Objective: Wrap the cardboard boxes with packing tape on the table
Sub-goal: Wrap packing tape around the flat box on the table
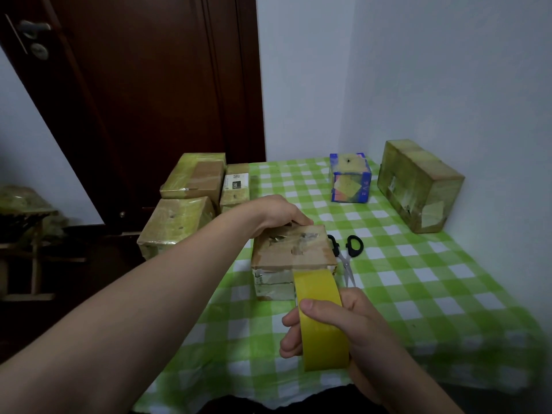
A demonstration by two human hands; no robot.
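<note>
Noted left hand (277, 213) stretched forward on a straight forearm, palm down, fingers bent over the far top edge of the box (294, 249), gripping it. Noted right hand (352, 321) lower and nearer, thumb across the outer face of the tape (324, 333), fingers curled round the roll's left side, holding it firmly. Saw a strip off the roll running taut up to the box's near top edge.

Found box standing on the table (433, 294), toward its near left part. Recorded it as brown cardboard, rectangular, top scuffed and torn in patches, glossy old tape across it, pale labels on the near face. Recorded tape as a yellow, smooth, slightly shiny roll, held on edge. Recorded cloth (403, 264) as green-and-white check.

Found scissors (346, 255) just right of the box, with black loop handles and steel blades. Found blue box (350, 177) and large box (418, 183) at the far right, both glossy with yellowish tape. Logged more taped boxes (185, 201) stacked left of the table.
</note>
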